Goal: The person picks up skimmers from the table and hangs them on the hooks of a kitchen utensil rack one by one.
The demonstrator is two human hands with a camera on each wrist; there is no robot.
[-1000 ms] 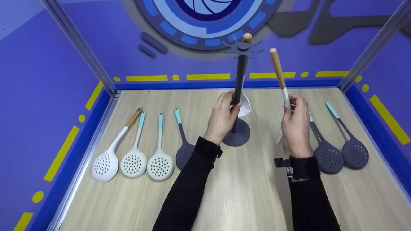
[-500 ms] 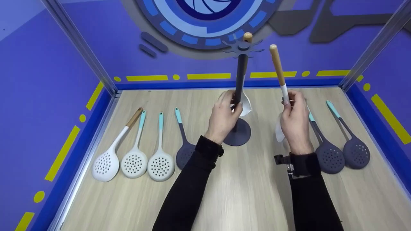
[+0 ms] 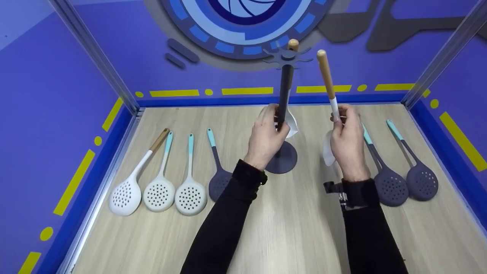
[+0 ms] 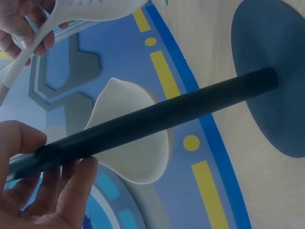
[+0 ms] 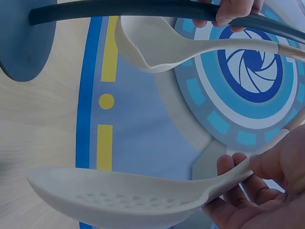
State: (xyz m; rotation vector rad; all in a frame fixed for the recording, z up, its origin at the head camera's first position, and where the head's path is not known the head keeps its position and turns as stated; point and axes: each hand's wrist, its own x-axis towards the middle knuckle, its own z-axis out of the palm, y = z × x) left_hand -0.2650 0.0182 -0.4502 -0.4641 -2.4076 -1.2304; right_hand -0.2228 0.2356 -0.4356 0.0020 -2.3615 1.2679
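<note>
My left hand (image 3: 265,139) grips the dark pole of a utensil stand (image 3: 285,87), which has a ring of hooks on top and a round base. Behind the pole hangs a white ladle (image 5: 152,50) with a wooden handle, its bowl clear of the table. My right hand (image 3: 347,142) pinches the white neck of a skimmer (image 5: 128,200) just below its wooden handle. That skimmer is raised to the right of the stand, handle up, perforated head down. In the head view its head is partly hidden by my right hand.
On the left of the table lie a white skimmer (image 3: 125,196) with a wooden handle, two pale skimmers (image 3: 158,193) with turquoise handles and a dark skimmer (image 3: 217,182) partly behind my left arm. Two dark skimmers (image 3: 392,186) lie right. Purple panels (image 3: 228,80) enclose the table.
My right hand has shifted slightly up and to the left with the skimmer, bringing its handle a little nearer the stand. My left hand keeps its hold on the pole.
</note>
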